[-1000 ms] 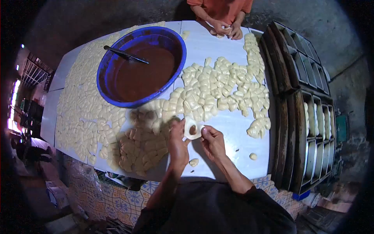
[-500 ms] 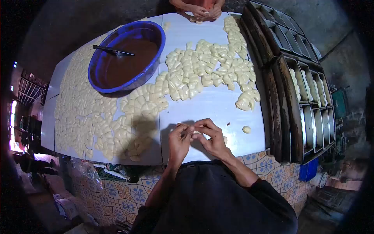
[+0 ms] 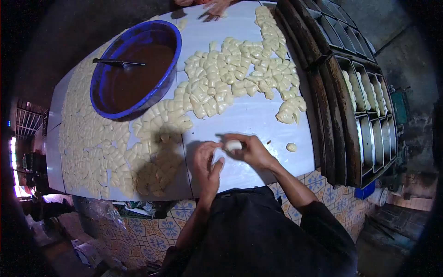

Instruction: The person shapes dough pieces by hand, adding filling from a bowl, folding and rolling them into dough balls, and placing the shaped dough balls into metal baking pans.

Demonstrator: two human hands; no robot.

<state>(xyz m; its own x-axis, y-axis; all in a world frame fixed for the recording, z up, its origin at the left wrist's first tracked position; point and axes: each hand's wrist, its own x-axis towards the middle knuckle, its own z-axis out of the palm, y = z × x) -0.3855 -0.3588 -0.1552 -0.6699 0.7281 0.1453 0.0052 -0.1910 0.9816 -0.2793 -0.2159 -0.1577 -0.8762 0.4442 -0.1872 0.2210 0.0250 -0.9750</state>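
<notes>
My right hand (image 3: 253,150) is closed round a small pale dough ball (image 3: 233,145), over the near part of the white tabletop (image 3: 230,121). Close to its left, my left hand (image 3: 206,161) is curved, with the thumb apart from the fingers and nothing visible in it. A single dough ball (image 3: 291,147) lies on the table to the right of my right hand. Beyond my hands spread many flattened dough pieces (image 3: 217,85), overlapping one another. Another large patch of dough pieces (image 3: 99,143) covers the left of the table.
A blue basin (image 3: 171,76) of brown filling (image 3: 138,85) stands at the far left with a dark-handled utensil (image 3: 119,62) in it. Stacked metal baking pans (image 3: 364,131) line the right edge, some holding dough. Another person's hand (image 3: 217,6) rests at the far edge.
My hands have moved apart, and the dough ball now shows in my right hand. The other person's hands have separated. The view has shifted slightly.
</notes>
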